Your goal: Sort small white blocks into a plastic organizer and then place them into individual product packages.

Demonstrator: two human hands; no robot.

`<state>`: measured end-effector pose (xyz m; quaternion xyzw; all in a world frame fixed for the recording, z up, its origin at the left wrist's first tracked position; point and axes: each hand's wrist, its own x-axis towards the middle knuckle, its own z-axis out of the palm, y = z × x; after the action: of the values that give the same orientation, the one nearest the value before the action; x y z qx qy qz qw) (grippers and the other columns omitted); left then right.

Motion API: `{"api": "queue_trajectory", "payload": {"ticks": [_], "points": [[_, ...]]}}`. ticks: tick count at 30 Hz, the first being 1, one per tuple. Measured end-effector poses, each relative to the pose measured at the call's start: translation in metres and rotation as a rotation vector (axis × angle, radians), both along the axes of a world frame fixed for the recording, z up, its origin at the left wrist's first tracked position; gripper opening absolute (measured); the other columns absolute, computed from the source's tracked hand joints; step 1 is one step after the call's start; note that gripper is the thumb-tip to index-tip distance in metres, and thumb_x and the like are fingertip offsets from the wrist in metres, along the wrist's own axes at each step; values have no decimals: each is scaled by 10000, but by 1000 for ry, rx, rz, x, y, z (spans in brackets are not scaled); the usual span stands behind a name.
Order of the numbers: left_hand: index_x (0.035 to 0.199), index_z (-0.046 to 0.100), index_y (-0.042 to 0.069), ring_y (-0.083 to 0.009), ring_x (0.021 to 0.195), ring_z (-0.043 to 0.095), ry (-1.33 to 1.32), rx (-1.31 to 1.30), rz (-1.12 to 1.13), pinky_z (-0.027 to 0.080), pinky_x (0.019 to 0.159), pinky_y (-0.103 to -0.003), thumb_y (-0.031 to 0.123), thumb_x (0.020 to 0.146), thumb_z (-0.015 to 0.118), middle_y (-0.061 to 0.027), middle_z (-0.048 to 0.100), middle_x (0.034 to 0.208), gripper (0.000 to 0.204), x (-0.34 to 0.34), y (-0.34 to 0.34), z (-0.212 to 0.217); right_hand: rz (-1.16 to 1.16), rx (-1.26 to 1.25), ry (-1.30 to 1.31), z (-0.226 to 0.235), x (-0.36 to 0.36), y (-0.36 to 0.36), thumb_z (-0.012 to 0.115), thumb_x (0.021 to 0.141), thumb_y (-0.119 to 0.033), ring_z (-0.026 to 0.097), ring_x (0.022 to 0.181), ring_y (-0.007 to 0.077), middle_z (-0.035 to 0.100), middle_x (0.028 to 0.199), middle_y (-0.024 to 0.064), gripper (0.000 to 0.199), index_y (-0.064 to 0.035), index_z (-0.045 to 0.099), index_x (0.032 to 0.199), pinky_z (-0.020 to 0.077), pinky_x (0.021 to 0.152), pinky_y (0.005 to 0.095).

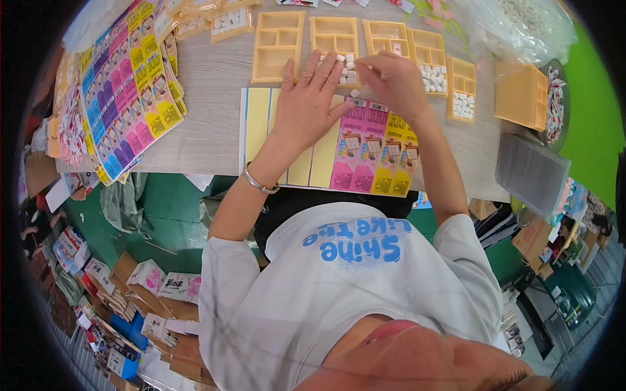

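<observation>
Hands first, from the head camera, the only view I have: my left hand [312, 98] lies flat and spread wide, palm down, fingers reaching onto the near edge of a tan tray [334, 38] with compartments, which I judge steadies it. My right hand [393, 81] is curled narrow just beside it, fingertips pinched together over the same tray; whether a piece sits between them I cannot tell. Small white blocks [347, 69] lie in that tray's near compartment, touching the left fingertips, and one loose block [355, 94] rests on the tabletop [208, 124] between the two hands. Under both wrists lies a printed sheet [372, 153], pink and yellow at the right, plain yellow strips at the left, probably kept close for easy reach. More trays [427, 55] line the far side, some holding white blocks, some bare. A fan of coloured sheets [124, 91] lies well apart at my left. A silver bracelet [259, 184] circles the left wrist.
</observation>
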<state>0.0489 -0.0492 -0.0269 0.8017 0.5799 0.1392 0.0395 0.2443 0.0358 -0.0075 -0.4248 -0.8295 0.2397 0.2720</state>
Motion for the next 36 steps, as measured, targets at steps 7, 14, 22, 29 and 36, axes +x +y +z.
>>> {"api": "queue_trajectory", "payload": {"ticks": [7,14,22,29,36], "points": [[1461,508,118,-248,1482,330,-76,26,-82,201,1228,-515,458,973,573,-33,437,1560,599,-3,11,-3,-61,18,-336,17,10,5,739,873,-233,679,714,252,705,838,67,244,-149,753,1101,529,644,379],[1384,568,95,-263,1444,398,-143,27,-106,288,1197,-503,306,957,636,-62,512,1494,480,-6,14,-11,-8,120,-430,-4,7,2,703,908,-246,692,746,282,711,857,80,180,-122,663,1032,538,659,398],[1320,630,143,-265,1368,485,-236,114,25,318,1166,-505,301,907,697,-37,595,1398,447,-41,28,1,-7,82,-109,2,7,8,707,917,-215,680,698,241,683,766,69,145,-122,666,1020,521,614,381],[1286,667,223,-236,1363,473,-204,22,-31,284,1175,-520,368,864,737,-3,603,1377,452,-43,34,-1,100,90,-95,9,-5,13,736,892,-210,621,643,221,655,759,55,165,-153,716,1045,506,618,363],[1256,697,234,-261,1324,501,-218,46,-89,317,1153,-491,341,887,728,-15,594,1385,386,-41,29,11,35,74,-340,18,11,6,760,857,-233,662,695,239,680,792,45,134,-128,732,934,523,638,388]]}}
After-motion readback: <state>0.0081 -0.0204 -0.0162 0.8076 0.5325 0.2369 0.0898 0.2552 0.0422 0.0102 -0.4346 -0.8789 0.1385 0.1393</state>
